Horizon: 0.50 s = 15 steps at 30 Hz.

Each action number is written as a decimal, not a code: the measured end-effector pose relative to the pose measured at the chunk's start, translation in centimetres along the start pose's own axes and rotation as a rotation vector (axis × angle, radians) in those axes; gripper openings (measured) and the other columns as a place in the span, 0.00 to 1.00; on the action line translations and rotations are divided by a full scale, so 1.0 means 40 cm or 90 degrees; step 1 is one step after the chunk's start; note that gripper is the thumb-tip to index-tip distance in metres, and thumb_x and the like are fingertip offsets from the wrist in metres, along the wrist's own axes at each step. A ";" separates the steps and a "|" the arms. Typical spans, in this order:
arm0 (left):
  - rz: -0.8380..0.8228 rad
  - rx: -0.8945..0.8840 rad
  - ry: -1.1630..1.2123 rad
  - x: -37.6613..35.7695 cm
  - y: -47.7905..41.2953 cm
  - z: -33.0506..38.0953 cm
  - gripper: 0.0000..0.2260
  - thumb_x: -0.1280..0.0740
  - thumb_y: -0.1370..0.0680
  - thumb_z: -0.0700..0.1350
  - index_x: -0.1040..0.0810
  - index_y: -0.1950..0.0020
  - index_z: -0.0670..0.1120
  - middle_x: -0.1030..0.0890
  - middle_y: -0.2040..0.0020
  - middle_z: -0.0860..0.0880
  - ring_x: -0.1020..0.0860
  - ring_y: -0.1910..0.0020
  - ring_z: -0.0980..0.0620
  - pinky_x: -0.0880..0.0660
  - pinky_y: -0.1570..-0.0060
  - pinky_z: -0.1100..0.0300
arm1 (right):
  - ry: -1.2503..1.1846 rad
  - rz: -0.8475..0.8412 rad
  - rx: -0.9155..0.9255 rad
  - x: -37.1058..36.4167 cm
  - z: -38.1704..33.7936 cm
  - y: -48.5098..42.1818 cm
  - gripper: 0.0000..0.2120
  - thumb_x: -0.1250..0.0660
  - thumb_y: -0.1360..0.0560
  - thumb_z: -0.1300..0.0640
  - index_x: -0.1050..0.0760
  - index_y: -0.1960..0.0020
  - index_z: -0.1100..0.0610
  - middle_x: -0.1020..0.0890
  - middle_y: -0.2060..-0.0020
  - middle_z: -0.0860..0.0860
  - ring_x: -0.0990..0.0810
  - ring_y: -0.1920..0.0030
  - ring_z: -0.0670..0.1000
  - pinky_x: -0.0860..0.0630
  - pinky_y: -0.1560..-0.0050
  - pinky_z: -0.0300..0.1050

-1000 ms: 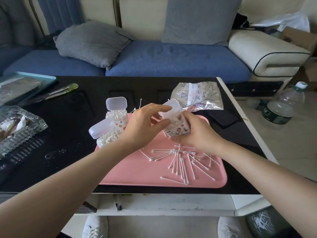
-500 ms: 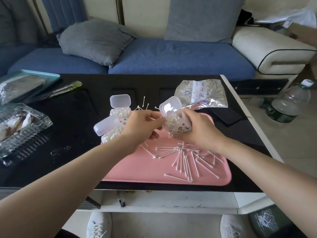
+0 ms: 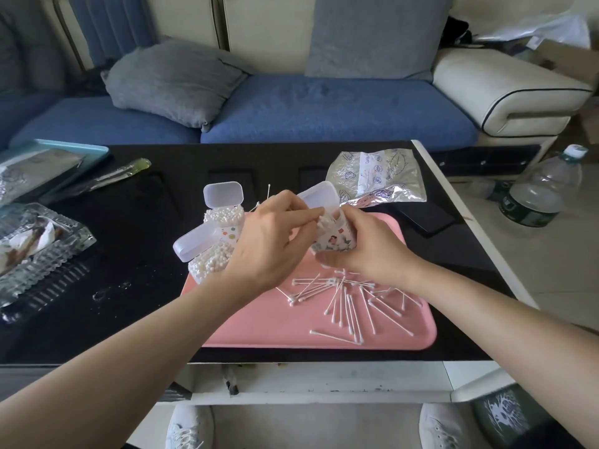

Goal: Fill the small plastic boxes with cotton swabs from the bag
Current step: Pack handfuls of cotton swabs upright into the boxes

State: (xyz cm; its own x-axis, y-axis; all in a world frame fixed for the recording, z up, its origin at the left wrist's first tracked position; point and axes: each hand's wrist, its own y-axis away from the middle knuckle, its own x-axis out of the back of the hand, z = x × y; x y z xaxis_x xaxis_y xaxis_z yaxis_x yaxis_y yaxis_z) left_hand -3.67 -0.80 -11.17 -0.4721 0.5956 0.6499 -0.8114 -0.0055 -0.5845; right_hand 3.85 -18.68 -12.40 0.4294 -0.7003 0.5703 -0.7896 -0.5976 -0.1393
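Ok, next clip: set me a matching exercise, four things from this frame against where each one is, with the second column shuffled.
Things: 1 loose cotton swabs; 2 foil bag; 3 patterned box; 4 water bottle.
Places: A on the floor beside the black table; B held in the right hand; C scattered on the pink tray; D on the black table behind the tray.
Pairs: 1-C; 2-D; 3-B; 4-A.

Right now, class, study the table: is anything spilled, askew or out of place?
Yes. Loose cotton swabs lie scattered and crisscrossed over the pink tray rather than in a box. A few more lie off the tray on the black table. One full box seems to lean askew, lid open.
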 end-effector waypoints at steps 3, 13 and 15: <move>-0.039 -0.080 -0.091 -0.012 0.011 0.002 0.17 0.38 0.20 0.42 0.20 0.33 0.41 0.23 0.45 0.44 0.25 0.51 0.45 0.27 0.51 0.51 | -0.073 0.004 -0.024 0.001 0.014 -0.008 0.24 0.20 0.31 0.53 0.26 0.39 0.52 0.16 0.50 0.47 0.16 0.51 0.45 0.20 0.51 0.43; -0.172 -0.065 -0.037 -0.022 0.033 0.040 0.33 0.36 0.23 0.41 0.41 0.19 0.43 0.39 0.20 0.44 0.33 0.25 0.47 0.23 0.43 0.60 | -0.065 0.002 -0.001 0.016 0.032 -0.011 0.15 0.25 0.25 0.56 0.26 0.43 0.53 0.18 0.54 0.43 0.20 0.55 0.38 0.25 0.53 0.34; -0.170 -0.096 -0.018 -0.021 0.033 0.033 0.29 0.34 0.24 0.39 0.34 0.22 0.42 0.34 0.22 0.43 0.34 0.27 0.54 0.26 0.41 0.67 | -0.056 -0.016 0.001 0.018 0.035 -0.014 0.12 0.25 0.26 0.58 0.26 0.47 0.52 0.19 0.59 0.39 0.22 0.60 0.36 0.28 0.57 0.31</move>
State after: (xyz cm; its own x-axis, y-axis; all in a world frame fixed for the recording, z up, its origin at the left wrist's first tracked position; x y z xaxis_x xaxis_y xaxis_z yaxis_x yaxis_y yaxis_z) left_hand -4.80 -2.38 -11.86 -0.2601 0.5379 0.8019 -0.8486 0.2689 -0.4557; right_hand 5.22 -19.41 -13.05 0.4865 -0.7166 0.4997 -0.7770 -0.6164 -0.1275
